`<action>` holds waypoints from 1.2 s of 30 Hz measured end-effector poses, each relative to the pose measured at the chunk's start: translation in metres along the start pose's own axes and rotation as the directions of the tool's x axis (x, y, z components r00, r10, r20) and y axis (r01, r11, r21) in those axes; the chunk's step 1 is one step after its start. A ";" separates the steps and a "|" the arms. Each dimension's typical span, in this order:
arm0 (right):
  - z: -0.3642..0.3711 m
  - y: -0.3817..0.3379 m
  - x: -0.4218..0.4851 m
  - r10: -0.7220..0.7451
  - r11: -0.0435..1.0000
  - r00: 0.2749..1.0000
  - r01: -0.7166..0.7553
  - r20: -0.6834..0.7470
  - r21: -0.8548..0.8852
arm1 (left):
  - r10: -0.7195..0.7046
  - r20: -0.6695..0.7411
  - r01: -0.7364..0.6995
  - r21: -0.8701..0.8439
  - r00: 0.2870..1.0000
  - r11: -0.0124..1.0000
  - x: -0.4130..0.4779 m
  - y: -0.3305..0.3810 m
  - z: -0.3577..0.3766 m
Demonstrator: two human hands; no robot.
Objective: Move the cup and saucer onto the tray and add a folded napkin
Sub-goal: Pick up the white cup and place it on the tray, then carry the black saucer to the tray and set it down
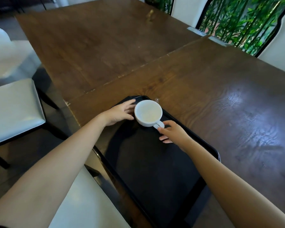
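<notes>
Right hand [173,133] at the handle of white cup [148,112], thumb and forefinger pinching it, other fingers loosely curled. Left hand [120,112] open, fingers spread against the cup's left side. Cup upright at far end of black tray [155,170], pale inside. Tray lies on dark wooden table [220,96]. Saucer not made out; something small and shiny just beyond cup, unclear.

We find no readable text, label, brand, number or sign anywhere: the white cup [148,112], the black tray [155,170] and the wooden counter [204,83] all show plain surfaces to us.
</notes>
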State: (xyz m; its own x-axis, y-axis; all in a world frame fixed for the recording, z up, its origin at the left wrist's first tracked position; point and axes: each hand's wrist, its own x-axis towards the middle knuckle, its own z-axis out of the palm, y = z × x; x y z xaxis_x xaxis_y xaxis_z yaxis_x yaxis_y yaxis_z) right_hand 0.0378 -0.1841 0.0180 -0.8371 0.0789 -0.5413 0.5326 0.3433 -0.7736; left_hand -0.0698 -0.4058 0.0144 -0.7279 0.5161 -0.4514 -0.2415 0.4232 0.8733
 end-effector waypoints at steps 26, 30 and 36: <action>-0.267 0.081 -0.214 0.324 0.841 0.918 -0.390 -0.229 -0.374 | 0.025 0.557 -0.469 0.673 0.830 0.572 0.038 0.262 0.307; -0.298 0.131 -0.244 0.371 0.826 0.881 -0.458 -0.295 -0.329 | -0.017 0.594 -0.488 0.676 0.804 0.551 0.040 0.263 0.380; -0.332 0.209 -0.278 0.436 0.799 0.834 -0.532 -0.338 -0.281 | -0.136 0.608 -0.483 0.729 0.782 0.485 0.052 0.240 0.473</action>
State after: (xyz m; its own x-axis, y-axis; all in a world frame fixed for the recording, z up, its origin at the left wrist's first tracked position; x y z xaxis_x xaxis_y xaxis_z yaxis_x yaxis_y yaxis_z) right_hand 0.3403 0.1767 0.1162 -0.5076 0.5323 -0.6774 0.8359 0.4948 -0.2376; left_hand 0.1380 0.0748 0.1133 -0.1464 0.7989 -0.5834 0.7022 0.4993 0.5076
